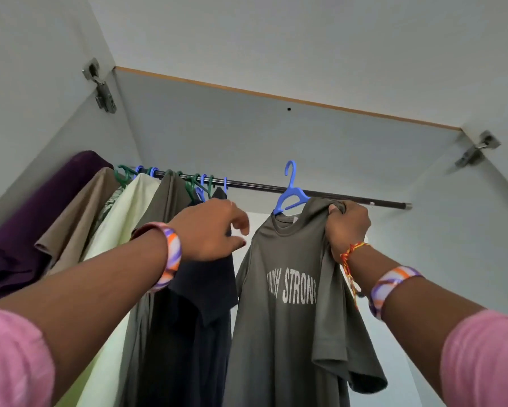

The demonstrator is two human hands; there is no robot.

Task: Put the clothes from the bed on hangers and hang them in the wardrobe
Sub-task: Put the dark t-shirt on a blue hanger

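Hanging the grey T-shirt
My right hand gripped its shoulder on the blue hanger; left hand hovered loosely spread.

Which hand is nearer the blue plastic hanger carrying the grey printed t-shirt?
Right. The right hand grips the grey printed t-shirt just beside the blue plastic hanger; the left hand is open, farther left.

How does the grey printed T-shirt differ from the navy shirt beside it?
The grey T-shirt bears white lettering; the navy shirt looks plain. The grey one's blue hanger has its hook above the rail, not on it, with the right hand gripping its shoulder; the navy one already hangs from the rail. Both sit on blue hangers.
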